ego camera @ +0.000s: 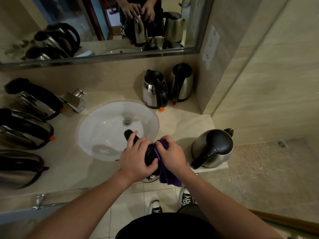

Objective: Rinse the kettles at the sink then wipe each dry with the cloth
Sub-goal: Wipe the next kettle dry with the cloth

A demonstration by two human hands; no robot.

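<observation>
At the front edge of the counter, at about 5 o'clock from the white sink, a kettle with a black lid and handle is held between both hands. The left hand curls over the kettle's black top, thumb wrapped round the near side and fingers reaching toward the sink. The right hand bunches a purple cloth against the kettle's right flank, fingers curled tight on the fabric; the cloth's loose end hangs down past the counter edge.

At 3 o'clock from the hands a steel kettle stands upright near the counter's right end. At 12 o'clock, behind the sink, two more kettles stand side by side against the wall. At 9 o'clock three kettles stand in a row along the counter's left side. A chrome tap sits at 10 o'clock of the sink. The mirror above reflects hands and kettles.
</observation>
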